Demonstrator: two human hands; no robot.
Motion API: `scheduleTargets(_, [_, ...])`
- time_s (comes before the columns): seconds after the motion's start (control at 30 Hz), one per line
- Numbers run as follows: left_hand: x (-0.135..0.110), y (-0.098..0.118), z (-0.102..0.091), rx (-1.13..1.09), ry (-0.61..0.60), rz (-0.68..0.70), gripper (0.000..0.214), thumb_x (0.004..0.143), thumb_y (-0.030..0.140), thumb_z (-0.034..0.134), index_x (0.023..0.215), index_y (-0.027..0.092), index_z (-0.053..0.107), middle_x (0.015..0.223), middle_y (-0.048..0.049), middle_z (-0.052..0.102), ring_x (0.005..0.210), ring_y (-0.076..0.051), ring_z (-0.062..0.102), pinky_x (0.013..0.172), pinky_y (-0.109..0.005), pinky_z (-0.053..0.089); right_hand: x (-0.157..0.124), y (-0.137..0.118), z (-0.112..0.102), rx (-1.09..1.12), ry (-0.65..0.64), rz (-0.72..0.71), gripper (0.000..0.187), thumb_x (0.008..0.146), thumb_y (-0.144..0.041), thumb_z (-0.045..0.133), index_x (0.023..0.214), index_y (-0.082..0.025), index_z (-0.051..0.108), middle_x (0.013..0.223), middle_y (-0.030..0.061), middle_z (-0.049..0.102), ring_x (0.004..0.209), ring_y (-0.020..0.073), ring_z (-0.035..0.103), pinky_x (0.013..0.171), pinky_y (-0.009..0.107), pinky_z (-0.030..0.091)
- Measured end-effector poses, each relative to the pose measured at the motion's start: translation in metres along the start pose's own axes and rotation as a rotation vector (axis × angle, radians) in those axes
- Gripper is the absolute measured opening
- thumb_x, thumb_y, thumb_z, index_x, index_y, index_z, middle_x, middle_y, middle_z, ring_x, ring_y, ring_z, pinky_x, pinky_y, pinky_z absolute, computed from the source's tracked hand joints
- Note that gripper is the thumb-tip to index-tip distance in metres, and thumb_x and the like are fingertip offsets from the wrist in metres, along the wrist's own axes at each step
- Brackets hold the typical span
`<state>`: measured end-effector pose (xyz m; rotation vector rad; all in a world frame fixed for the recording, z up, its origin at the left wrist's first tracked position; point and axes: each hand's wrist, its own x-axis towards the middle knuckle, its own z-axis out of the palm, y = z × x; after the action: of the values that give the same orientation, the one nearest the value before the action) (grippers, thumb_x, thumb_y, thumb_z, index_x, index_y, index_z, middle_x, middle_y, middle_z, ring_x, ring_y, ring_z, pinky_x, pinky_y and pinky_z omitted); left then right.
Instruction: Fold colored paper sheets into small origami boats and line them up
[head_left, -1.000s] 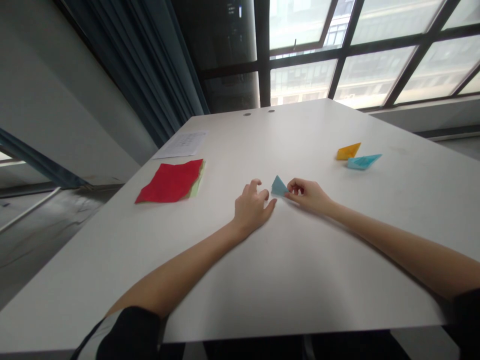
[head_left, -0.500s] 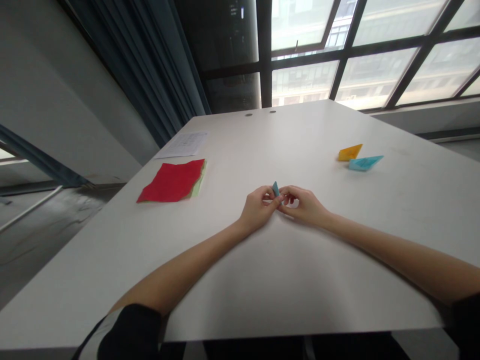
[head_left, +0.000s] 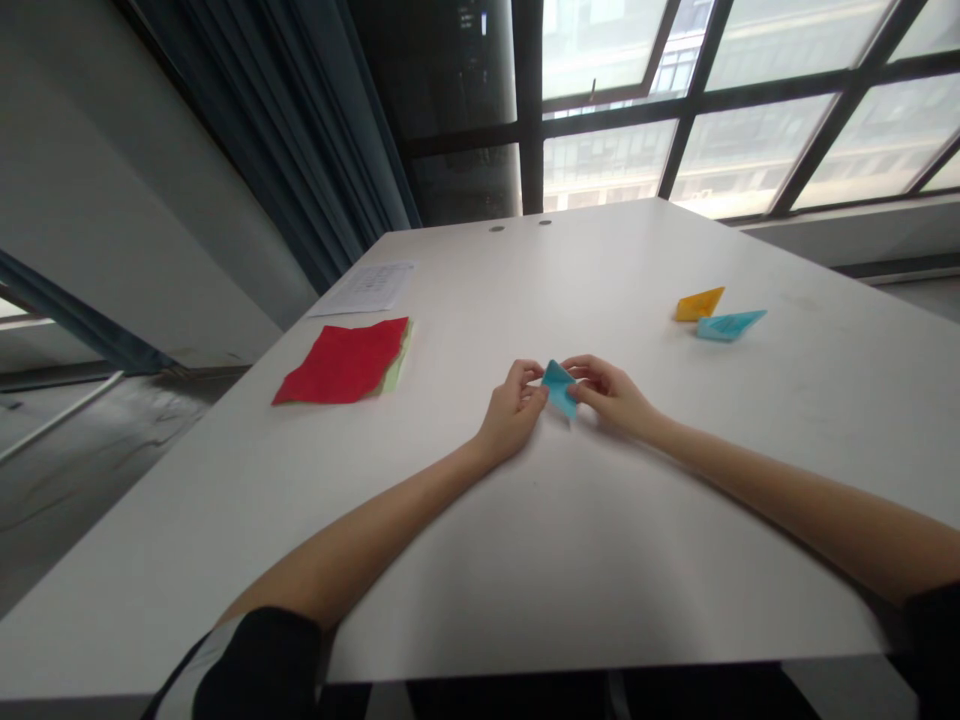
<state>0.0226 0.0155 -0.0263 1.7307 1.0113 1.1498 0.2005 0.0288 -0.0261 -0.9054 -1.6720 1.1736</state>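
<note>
A small folded piece of blue paper (head_left: 559, 388) is held up just over the white table (head_left: 525, 560), one pointed corner at its top. My left hand (head_left: 514, 408) pinches its left edge between thumb and fingers. On the other side, my right hand (head_left: 611, 396) grips the right edge, thumb on the near face. The fingertips behind the paper are partly hidden. Farther right lie two folded paper shapes, a yellow one (head_left: 699, 304) and a light blue one (head_left: 731, 326), side by side and touching or nearly so.
To the left, a red sheet (head_left: 341, 362) rests on light green sheets (head_left: 396, 372). Behind them lies a white printed page (head_left: 364, 289). A blue curtain (head_left: 300, 120) and dark-framed windows (head_left: 611, 160) stand beyond the table.
The blue paper has turned from nearly edge-on so that its broad face shows. My hands have moved slightly apart, still holding it.
</note>
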Motion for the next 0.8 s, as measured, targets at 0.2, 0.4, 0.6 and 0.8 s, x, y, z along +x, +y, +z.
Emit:
scheduleTargets(0.2, [-0.0008,0.0011,0.0002,0.013,-0.012,0.018,0.018,0.085,0.025,0.043,0.101,0.019,0.050,0.125,-0.0089,0.050,0.078,-0.010,0.059,0.069,-0.025,0.051,0.0019,-0.0001,-0.0028,0.247,0.058,0.114,0.023,0.069,-0.027,0.063,0.090,-0.019,0.065,0.093,0.0041,0.067,0.086,0.0169,0.061,0.079,0.034,0.048])
scheduleTargets(0.4, [0.0044,0.0008,0.0007,-0.140,0.025,-0.066,0.016,0.082,0.023,0.045,0.094,0.019,0.055,0.101,-0.0038,0.059,0.075,-0.010,0.059,0.066,-0.023,0.050,0.0025,-0.0044,-0.0023,0.446,0.094,0.238,0.024,0.061,-0.030,0.071,0.083,-0.018,0.071,0.088,0.0050,0.070,0.088,0.0175,0.062,0.088,0.036,0.045])
scheduleTargets(0.6, [0.0072,0.0051,0.0004,-0.336,0.017,-0.224,0.018,0.074,0.015,0.040,0.083,0.017,0.056,0.079,-0.0001,0.058,0.069,-0.009,0.059,0.064,-0.022,0.050,0.0007,0.0012,-0.0029,0.308,0.070,0.202,0.033,0.064,-0.036,0.072,0.092,-0.019,0.070,0.100,0.0063,0.069,0.093,0.0199,0.062,0.089,0.037,0.045])
scheduleTargets(0.8, [0.0040,0.0032,0.0022,-0.244,-0.076,-0.155,0.017,0.075,0.028,0.057,0.085,0.016,0.052,0.073,-0.0003,0.058,0.065,-0.010,0.058,0.063,-0.023,0.048,0.0003,0.0021,-0.0039,0.093,0.137,0.174,0.029,0.064,-0.033,0.070,0.089,-0.019,0.068,0.082,0.0036,0.071,0.077,0.0172,0.064,0.078,0.034,0.048])
